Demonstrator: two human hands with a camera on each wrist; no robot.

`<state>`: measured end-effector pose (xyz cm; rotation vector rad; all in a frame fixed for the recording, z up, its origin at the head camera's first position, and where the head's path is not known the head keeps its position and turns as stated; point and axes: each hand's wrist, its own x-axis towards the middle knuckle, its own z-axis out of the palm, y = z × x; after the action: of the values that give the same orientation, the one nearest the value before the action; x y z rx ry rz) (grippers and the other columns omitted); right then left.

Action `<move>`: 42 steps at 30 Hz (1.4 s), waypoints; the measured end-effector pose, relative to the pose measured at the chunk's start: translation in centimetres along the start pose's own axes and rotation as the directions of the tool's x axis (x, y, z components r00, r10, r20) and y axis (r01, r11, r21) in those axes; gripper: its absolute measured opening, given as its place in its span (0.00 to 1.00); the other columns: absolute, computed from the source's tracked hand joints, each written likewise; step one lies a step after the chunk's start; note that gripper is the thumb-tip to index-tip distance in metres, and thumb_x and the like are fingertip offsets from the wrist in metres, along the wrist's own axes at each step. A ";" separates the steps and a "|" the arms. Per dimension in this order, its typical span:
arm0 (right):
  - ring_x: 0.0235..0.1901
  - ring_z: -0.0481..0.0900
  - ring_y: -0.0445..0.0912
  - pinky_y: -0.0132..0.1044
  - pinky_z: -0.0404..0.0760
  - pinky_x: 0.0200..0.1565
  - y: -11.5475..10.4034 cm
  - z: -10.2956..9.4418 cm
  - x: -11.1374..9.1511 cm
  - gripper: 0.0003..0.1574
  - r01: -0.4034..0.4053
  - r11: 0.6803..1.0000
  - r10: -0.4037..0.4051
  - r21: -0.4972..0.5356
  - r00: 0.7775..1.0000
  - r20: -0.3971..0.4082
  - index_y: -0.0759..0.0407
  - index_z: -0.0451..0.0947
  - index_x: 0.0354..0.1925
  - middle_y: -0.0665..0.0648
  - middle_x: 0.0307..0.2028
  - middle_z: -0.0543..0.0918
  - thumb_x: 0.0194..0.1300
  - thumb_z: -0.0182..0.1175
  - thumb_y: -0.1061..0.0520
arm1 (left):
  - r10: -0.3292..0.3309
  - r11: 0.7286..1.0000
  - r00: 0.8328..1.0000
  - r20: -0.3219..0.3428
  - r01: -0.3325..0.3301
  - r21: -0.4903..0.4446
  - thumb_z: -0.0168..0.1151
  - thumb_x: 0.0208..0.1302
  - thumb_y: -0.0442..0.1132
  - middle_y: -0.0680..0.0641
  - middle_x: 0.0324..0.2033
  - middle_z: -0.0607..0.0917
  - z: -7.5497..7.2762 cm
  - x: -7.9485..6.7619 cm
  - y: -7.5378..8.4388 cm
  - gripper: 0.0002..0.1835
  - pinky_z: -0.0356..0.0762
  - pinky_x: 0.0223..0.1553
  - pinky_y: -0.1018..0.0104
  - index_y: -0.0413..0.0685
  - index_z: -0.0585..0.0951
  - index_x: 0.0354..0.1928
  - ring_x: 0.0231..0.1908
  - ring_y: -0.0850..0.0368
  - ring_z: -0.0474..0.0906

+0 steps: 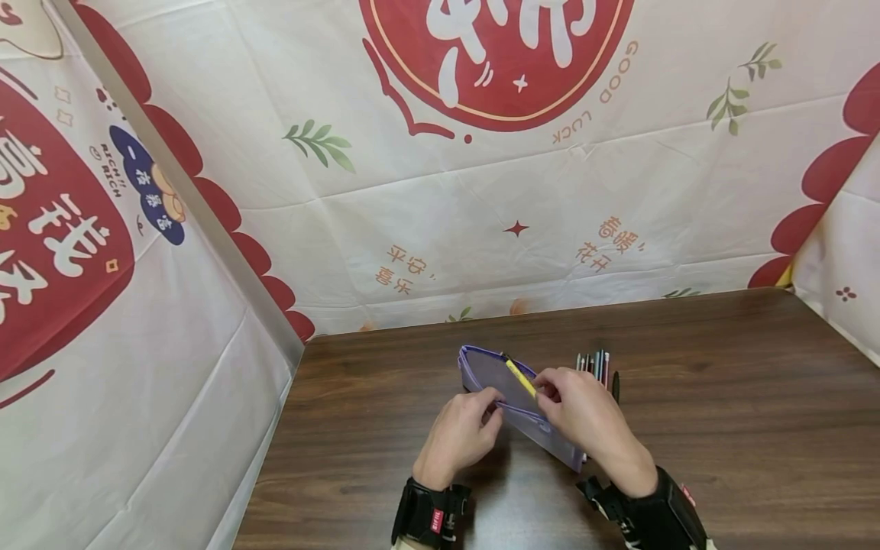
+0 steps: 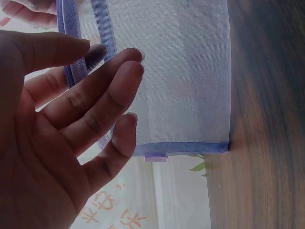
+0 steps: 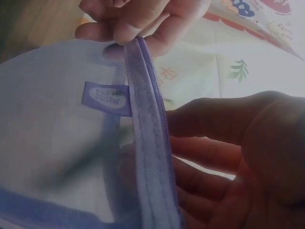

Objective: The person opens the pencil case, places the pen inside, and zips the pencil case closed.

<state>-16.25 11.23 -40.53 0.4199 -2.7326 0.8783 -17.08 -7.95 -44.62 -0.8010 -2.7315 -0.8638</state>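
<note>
A purple mesh zip pouch (image 1: 543, 437) stands on the table with its zipped mouth spread at the top. My left hand (image 1: 459, 430) pinches the near rim between thumb and index finger; in the left wrist view the other fingers lie loosely bent along the mesh (image 2: 186, 81). My right hand (image 1: 587, 409) holds a slim yellow pen (image 1: 520, 378) with a dark end, slanting across the open mouth. In the right wrist view the right fingers (image 3: 202, 176) reach behind the zipper edge (image 3: 150, 138), and a dark blurred stick shows through the mesh.
Several pens (image 1: 596, 365) lie on the brown wooden table (image 1: 729, 405) just beyond my right hand, with a black item (image 1: 616, 386) beside them. A printed white cloth (image 1: 440, 229) hangs behind the table, and another covers the left side.
</note>
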 end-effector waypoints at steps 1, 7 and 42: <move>0.21 0.72 0.40 0.36 0.76 0.24 0.0 0.0 0.0 0.07 0.004 1.000 -0.004 0.001 1.000 -0.001 0.64 0.83 0.32 0.54 0.23 0.81 0.50 0.65 0.64 | 0.004 1.000 1.000 -0.003 -0.004 0.002 0.56 0.62 0.39 0.58 0.21 0.78 0.0 0.0 0.0 0.08 0.61 0.16 0.79 0.50 0.82 0.40 0.16 0.71 0.66; 0.23 0.74 0.40 0.36 0.77 0.24 0.2 -0.2 -0.1 0.08 0.030 0.999 -0.030 0.016 1.000 -0.009 0.65 0.83 0.33 0.55 0.24 0.82 0.50 0.65 0.65 | 0.015 1.000 1.000 -0.013 -0.014 0.025 0.57 0.61 0.39 0.58 0.24 0.81 0.1 0.0 -0.1 0.08 0.67 0.21 0.78 0.51 0.82 0.40 0.20 0.71 0.69; 0.29 0.76 0.51 0.46 0.75 0.29 6.7 -4.9 -0.1 0.13 -0.261 0.965 0.261 0.022 0.965 0.008 0.69 0.79 0.38 0.63 0.30 0.82 0.60 0.58 0.60 | 0.013 1.000 1.000 -0.021 -0.013 -0.010 0.57 0.61 0.36 0.56 0.23 0.82 0.2 -0.2 0.1 0.08 0.69 0.21 0.78 0.48 0.83 0.40 0.19 0.71 0.69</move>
<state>-17.78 19.35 -40.21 0.0645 -2.8280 0.9717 -16.90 -7.83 -44.83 -0.8062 -2.7030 -0.8784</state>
